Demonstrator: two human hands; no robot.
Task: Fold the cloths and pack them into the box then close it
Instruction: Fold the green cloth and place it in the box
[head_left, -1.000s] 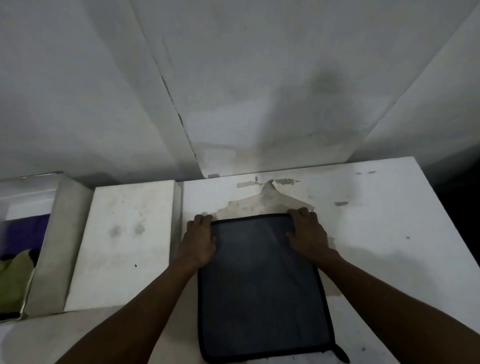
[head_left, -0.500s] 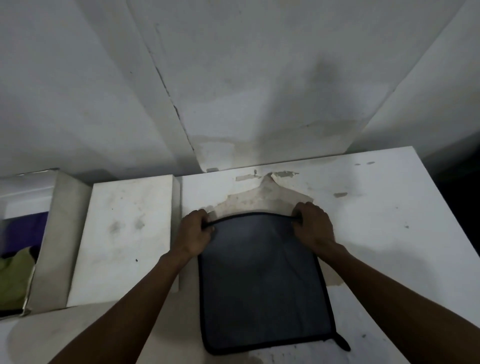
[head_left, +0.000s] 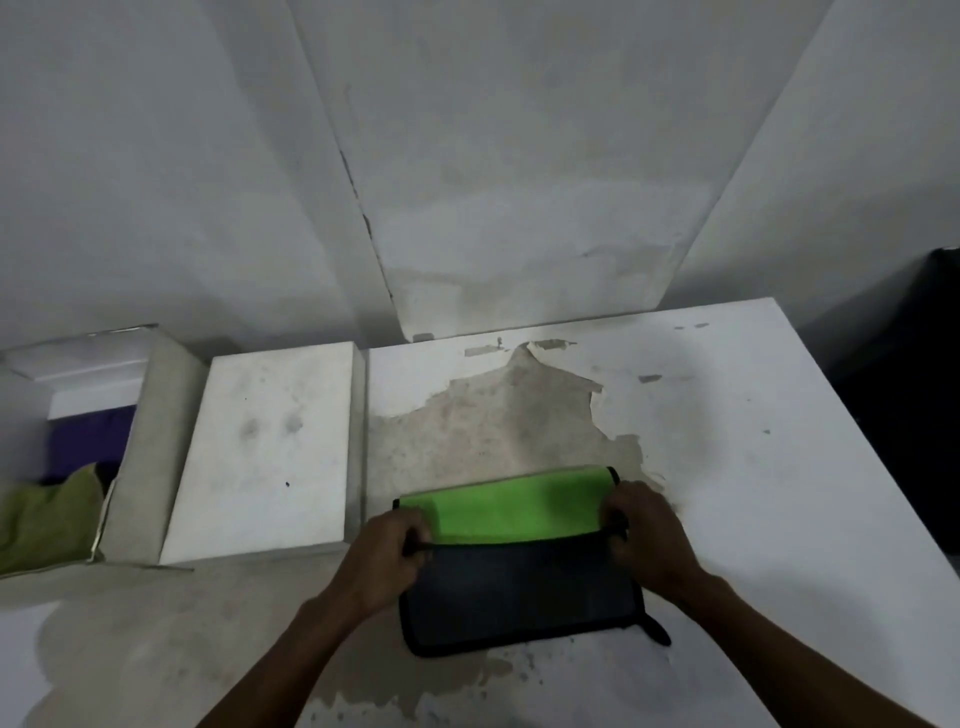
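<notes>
Soft cloth (head_left: 519, 582) – grey face, black binding, green underside now exposed; far edge folded back since earlier, fingers of left hand (head_left: 384, 553) and right hand (head_left: 644, 535) pinching it on peeling bench (head_left: 753, 467).

No text, label, brand, number or sign can be read anywhere in the head view: the cloth (head_left: 519, 551) shows only plain green and dark faces with a black edge, the white box (head_left: 270, 447) on the left carries just smudges, and the table (head_left: 753, 467) bears only peeled paint and stains
</notes>
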